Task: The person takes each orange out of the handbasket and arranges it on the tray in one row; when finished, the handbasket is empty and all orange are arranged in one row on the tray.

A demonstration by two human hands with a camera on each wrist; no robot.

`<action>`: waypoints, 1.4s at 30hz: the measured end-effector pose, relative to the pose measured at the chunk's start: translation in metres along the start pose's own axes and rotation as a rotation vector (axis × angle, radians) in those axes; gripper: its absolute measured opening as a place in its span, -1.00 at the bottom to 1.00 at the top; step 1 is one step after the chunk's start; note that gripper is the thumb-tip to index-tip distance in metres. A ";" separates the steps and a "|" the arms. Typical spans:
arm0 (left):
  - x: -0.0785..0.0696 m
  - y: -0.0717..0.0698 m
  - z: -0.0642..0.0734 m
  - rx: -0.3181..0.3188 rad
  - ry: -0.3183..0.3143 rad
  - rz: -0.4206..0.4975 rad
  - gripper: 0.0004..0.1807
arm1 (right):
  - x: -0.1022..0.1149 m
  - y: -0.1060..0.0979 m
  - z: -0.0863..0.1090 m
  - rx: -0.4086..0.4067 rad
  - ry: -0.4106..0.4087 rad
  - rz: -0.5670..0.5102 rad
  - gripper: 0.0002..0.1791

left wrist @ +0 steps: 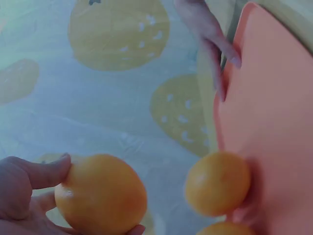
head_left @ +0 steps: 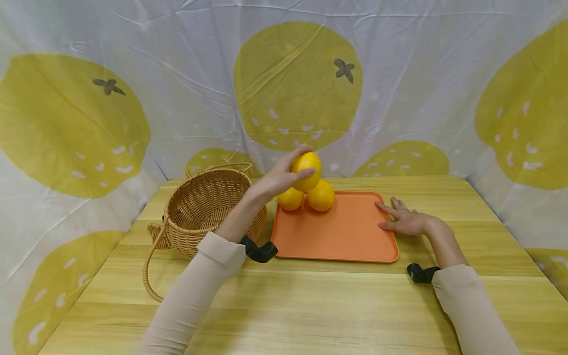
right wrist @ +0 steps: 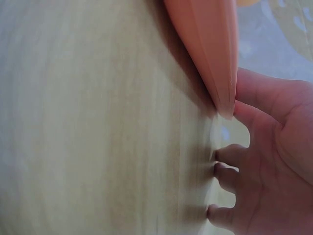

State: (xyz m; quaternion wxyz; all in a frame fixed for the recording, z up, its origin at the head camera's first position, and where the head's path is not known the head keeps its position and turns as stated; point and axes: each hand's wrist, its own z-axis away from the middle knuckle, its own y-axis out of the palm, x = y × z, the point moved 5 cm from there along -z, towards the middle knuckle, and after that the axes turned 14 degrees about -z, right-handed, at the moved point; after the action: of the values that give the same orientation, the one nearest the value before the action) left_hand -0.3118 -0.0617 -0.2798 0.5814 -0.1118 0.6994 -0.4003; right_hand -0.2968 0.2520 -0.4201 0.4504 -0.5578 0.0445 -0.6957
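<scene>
My left hand [head_left: 281, 175] grips an orange [head_left: 307, 170] with thumb and fingers around its sides. In the left wrist view this held orange [left wrist: 101, 195] is apart from the others. Two more oranges sit side by side at the back left corner of the orange tray [head_left: 337, 231]: a left one [head_left: 290, 199] and a right one [head_left: 321, 195]. At the tray's right edge, my right hand [head_left: 408, 220] touches the rim with thumb and forefinger. Its other fingertips rest on the table, as the right wrist view shows.
A round wicker basket [head_left: 208, 197] with a thin looped handle [head_left: 145, 273] stands left of the tray, partly behind my left forearm. Everything stands on a wood-grain table [head_left: 310, 310]. A white curtain [head_left: 186, 98] with yellow fruit prints hangs around the back and sides.
</scene>
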 end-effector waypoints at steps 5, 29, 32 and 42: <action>0.004 0.033 -0.013 -0.075 0.040 0.021 -0.34 | 0.001 0.000 0.001 -0.001 -0.001 0.005 -0.04; 0.008 0.155 -0.071 -0.123 -0.013 -0.014 -0.37 | 0.003 0.000 -0.002 -0.001 0.021 0.035 -0.06; 0.009 0.159 -0.073 -0.131 -0.049 -0.029 -0.38 | 0.002 0.000 -0.002 -0.004 0.021 0.033 -0.06; 0.014 0.164 -0.071 -0.049 -0.061 -0.094 -0.14 | 0.000 0.000 0.000 -0.004 0.030 0.035 -0.07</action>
State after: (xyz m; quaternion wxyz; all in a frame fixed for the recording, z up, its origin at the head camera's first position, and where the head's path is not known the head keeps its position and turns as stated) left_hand -0.3295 0.0676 -0.4034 0.5801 -0.1707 0.6850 -0.4062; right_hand -0.2968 0.2525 -0.4199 0.4607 -0.5472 0.0623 -0.6960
